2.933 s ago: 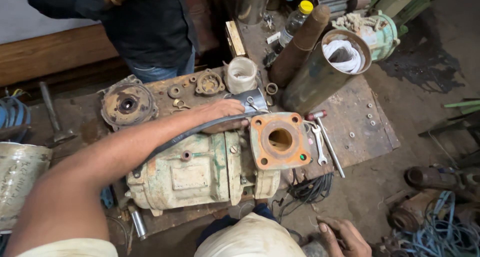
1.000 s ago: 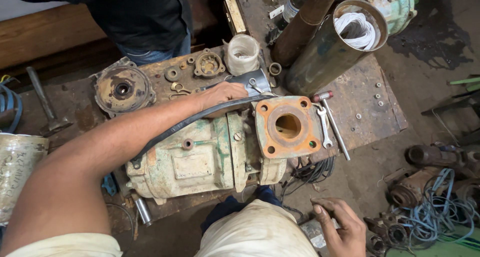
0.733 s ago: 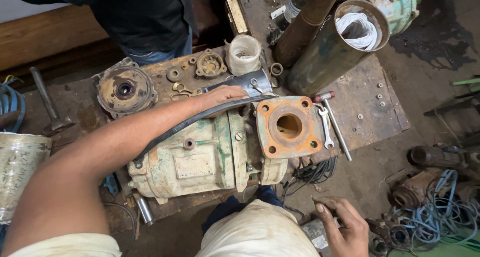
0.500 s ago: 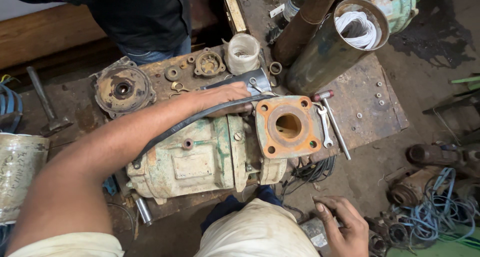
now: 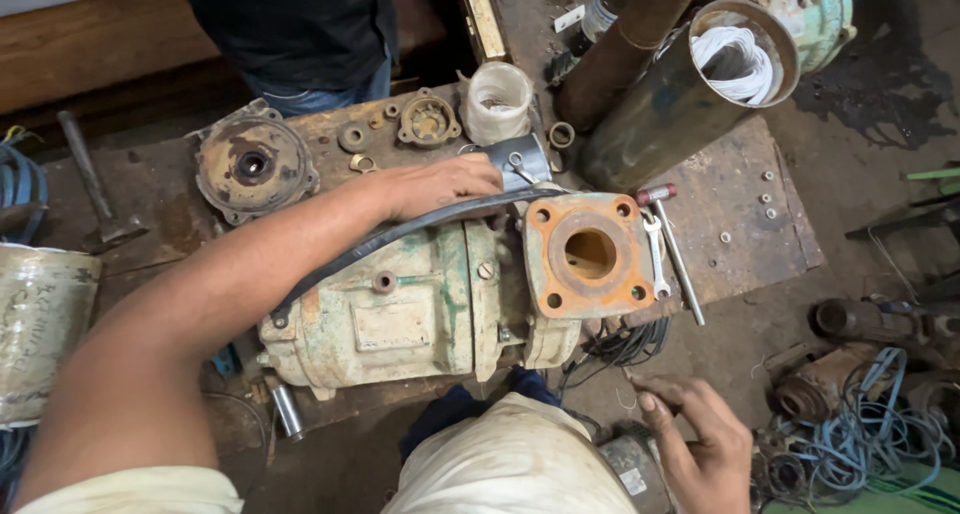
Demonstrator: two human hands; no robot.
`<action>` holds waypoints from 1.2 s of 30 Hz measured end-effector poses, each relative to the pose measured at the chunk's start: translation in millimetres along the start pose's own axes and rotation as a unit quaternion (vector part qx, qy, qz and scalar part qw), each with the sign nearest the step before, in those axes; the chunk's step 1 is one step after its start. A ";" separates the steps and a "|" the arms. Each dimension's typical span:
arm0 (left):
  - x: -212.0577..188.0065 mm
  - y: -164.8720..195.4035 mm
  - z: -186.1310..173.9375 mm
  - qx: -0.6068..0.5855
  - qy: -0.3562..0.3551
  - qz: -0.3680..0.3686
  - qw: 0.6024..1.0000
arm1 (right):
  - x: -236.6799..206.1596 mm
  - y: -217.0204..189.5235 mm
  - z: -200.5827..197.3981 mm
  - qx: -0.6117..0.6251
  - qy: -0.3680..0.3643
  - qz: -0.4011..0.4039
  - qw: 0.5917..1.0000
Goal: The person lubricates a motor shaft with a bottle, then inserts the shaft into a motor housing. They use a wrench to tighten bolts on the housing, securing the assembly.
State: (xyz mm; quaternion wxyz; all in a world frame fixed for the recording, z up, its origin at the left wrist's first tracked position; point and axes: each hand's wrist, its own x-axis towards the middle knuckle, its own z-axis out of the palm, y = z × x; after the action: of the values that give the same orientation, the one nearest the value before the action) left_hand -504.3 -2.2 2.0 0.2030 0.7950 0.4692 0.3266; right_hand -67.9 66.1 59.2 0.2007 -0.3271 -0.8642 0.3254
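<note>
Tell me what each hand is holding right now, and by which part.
The left hand rests on the top of the green pump, beside the black cable; no closed grip shows. The right hand is low, near the floor; any hold cannot be told.

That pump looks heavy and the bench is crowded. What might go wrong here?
The pump lies at the near edge of the bench, above the person's knee; it might roll off. The left hand rests beside the black cable and small loose parts, which a careless move might knock off. The right hand is low, away from the pump.
</note>
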 end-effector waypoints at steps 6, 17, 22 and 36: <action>0.1 20.8 2.1 0.074 -0.006 -0.059 0.996 | 17.4 -22.5 -7.1 -0.016 -0.001 -0.043 0.999; 7.2 19.0 17.1 0.015 0.084 -0.019 0.996 | 6.3 -16.0 3.5 0.029 -0.015 0.005 0.999; 8.2 0.2 12.3 0.058 0.019 0.042 0.997 | 1.9 -9.0 0.1 0.009 0.002 0.005 1.000; -6.4 -33.3 35.3 -0.099 0.085 -0.150 0.980 | -6.7 3.3 2.9 0.027 0.005 0.015 1.000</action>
State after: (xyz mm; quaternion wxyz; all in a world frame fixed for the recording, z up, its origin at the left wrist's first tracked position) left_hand -501.9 7.5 -45.9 0.2872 0.6609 0.5640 0.4033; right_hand -63.4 62.0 53.9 0.2089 -0.3362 -0.8491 0.3498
